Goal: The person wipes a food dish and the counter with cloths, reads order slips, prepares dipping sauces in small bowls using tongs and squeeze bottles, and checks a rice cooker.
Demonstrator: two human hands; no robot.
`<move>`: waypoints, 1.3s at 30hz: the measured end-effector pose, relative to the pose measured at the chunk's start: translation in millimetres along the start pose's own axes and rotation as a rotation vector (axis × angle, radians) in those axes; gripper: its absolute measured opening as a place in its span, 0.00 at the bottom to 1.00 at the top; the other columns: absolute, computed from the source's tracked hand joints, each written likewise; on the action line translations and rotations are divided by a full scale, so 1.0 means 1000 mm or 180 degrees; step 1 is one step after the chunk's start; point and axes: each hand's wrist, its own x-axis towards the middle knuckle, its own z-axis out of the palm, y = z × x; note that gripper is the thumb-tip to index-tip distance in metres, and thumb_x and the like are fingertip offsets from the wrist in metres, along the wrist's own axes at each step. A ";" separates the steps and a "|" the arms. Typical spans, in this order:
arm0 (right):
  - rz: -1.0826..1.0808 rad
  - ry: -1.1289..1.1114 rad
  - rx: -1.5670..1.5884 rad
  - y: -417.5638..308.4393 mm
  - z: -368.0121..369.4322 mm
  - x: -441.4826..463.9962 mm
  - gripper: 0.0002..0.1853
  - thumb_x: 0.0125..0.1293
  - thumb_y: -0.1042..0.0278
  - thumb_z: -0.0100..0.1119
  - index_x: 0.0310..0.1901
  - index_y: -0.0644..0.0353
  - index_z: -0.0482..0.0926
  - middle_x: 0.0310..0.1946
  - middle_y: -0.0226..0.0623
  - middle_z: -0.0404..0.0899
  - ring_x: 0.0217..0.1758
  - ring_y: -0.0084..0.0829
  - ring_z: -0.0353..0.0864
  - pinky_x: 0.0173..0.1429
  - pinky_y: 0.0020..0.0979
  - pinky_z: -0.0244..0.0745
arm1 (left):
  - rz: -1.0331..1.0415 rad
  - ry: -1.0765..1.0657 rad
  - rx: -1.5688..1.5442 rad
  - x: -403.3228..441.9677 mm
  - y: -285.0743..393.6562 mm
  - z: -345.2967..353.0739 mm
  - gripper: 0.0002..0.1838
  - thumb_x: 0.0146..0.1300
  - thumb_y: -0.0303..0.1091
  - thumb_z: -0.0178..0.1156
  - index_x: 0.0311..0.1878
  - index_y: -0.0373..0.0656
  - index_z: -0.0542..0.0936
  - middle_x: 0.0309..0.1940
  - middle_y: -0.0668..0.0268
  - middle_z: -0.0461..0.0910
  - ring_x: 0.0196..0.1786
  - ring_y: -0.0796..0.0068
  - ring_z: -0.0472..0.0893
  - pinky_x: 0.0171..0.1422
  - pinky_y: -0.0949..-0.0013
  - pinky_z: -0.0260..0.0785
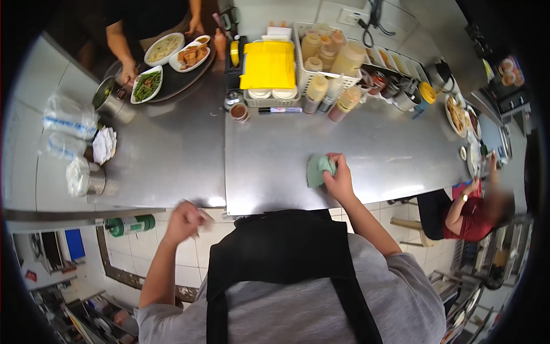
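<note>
My right hand is closed on a crumpled green cloth, which lies against the steel counter near its front edge. Off the counter's front edge, my left hand hangs in the air over the floor. Its fingers look curled but are smeared by motion, so what they do is unclear. Farther back on the counter, beyond the cloth, stand several sauce squeeze bottles.
At the back stand a white basket of bottles, a yellow folder and a small brown jar. A person's hand is by a tray with food dishes. Another person works at the right. Wrapped stacks stand left.
</note>
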 end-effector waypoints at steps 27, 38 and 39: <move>0.1502 0.1389 -0.2907 0.248 -0.332 0.051 0.28 0.67 0.66 0.44 0.69 0.58 0.66 0.75 0.44 0.59 0.76 0.43 0.60 0.77 0.43 0.56 | 0.0123 0.1265 0.2444 0.042 0.036 0.112 0.20 0.72 0.33 0.52 0.66 0.43 0.73 0.49 0.49 0.74 0.54 0.48 0.73 0.60 0.54 0.65; 0.0584 0.0292 -0.1889 0.122 -0.174 -0.007 0.25 0.68 0.75 0.39 0.67 0.67 0.66 0.72 0.55 0.61 0.76 0.52 0.59 0.79 0.49 0.50 | -0.0193 0.1801 0.0944 0.017 0.083 0.178 0.17 0.74 0.35 0.48 0.54 0.29 0.74 0.55 0.43 0.74 0.58 0.49 0.75 0.64 0.55 0.65; -0.0178 0.0200 -0.2183 0.118 -0.130 -0.020 0.26 0.66 0.75 0.41 0.67 0.66 0.65 0.72 0.54 0.62 0.76 0.50 0.60 0.79 0.50 0.51 | -0.0271 0.1397 0.1437 0.043 0.105 0.186 0.18 0.71 0.38 0.51 0.55 0.33 0.73 0.57 0.40 0.73 0.51 0.43 0.78 0.55 0.50 0.70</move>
